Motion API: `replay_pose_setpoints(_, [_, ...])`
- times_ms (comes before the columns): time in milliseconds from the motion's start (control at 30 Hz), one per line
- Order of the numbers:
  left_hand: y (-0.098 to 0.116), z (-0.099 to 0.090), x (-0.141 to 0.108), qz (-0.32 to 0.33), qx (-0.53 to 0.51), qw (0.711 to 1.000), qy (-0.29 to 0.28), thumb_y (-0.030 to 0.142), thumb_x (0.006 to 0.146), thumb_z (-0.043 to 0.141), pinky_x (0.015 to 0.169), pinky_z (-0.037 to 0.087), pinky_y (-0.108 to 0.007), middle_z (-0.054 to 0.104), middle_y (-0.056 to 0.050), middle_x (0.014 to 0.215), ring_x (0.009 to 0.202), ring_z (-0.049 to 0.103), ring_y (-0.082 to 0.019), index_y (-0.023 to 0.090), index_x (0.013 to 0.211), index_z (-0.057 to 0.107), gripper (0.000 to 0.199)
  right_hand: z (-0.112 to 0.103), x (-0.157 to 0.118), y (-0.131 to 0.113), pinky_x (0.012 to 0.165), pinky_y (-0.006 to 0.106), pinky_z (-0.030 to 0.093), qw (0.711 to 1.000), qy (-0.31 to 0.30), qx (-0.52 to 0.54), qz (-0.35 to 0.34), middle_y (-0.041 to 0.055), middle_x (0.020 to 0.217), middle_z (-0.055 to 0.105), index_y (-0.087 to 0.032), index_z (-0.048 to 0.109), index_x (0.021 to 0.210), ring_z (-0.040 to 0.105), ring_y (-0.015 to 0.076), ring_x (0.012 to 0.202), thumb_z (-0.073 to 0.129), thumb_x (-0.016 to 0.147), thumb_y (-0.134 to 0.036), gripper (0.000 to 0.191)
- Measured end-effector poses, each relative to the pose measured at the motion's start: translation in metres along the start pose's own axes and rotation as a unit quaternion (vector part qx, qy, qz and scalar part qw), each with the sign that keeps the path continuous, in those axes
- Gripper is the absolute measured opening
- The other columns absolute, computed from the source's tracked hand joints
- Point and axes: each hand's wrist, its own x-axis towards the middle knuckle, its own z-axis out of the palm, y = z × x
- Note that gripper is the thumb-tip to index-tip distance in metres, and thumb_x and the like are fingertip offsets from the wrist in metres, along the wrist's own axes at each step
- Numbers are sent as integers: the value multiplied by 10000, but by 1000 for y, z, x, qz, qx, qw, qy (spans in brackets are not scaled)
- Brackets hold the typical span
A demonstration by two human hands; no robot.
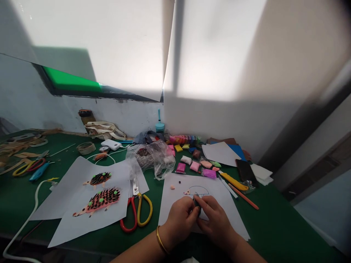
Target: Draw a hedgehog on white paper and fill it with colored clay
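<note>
My left hand (179, 215) and my right hand (216, 221) meet over a white sheet of paper (168, 208). Between their pinched fingertips is a small dark lump (196, 204), mostly covered, so its exact kind is unclear. Just beyond my fingers, the sheet bears a hedgehog outline (199, 187) in pen, with a peach clay head (187, 192) at its left end. A peach clay bit (172, 187) and a tiny black ball (180, 182) lie on the paper further left. My left wrist carries a gold bangle.
Scissors (137, 208) with red and yellow handles lie left of the sheet. Finished hedgehog pictures (102, 201) are beyond them. Clay packets (195, 166), a plastic bag (159, 162), a yellow cutter (234, 181), an orange pencil (244, 197) and a phone (246, 171) surround the sheet.
</note>
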Motion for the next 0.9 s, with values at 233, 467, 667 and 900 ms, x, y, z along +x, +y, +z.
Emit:
replay_pose_setpoints(233, [16,-5,-10,52,12,999,9,217,908,465,667,395,-273,610,-26,785,724,530,-158,206,795,578,160,1,-5,-6,778,374,566,999,22,43,2,87,1087,566,-292,356,1412,594,221,915,558,797,-101,675])
replay_pose_setpoints(467, [10,-3,-7,49,47,998,20,232,892,503,643,396,-284,619,-27,777,722,547,-169,208,773,581,144,2,1,-7,770,335,557,991,28,118,63,55,993,577,-239,515,811,598,211,912,620,812,-193,114])
replay_pose_setpoints(667, [11,-4,-10,93,104,990,10,253,942,427,679,404,-312,631,-54,837,771,558,-195,215,825,580,197,0,0,-10,871,355,536,989,-18,132,61,70,1079,555,-239,537,905,590,206,977,468,893,-155,109])
replay_pose_setpoints(900, [8,-1,-7,110,192,975,18,217,936,407,607,356,-322,616,-49,776,684,528,-188,217,755,553,233,-6,3,-14,877,357,529,989,-40,128,56,78,1110,550,-240,557,952,584,212,996,413,914,-160,169])
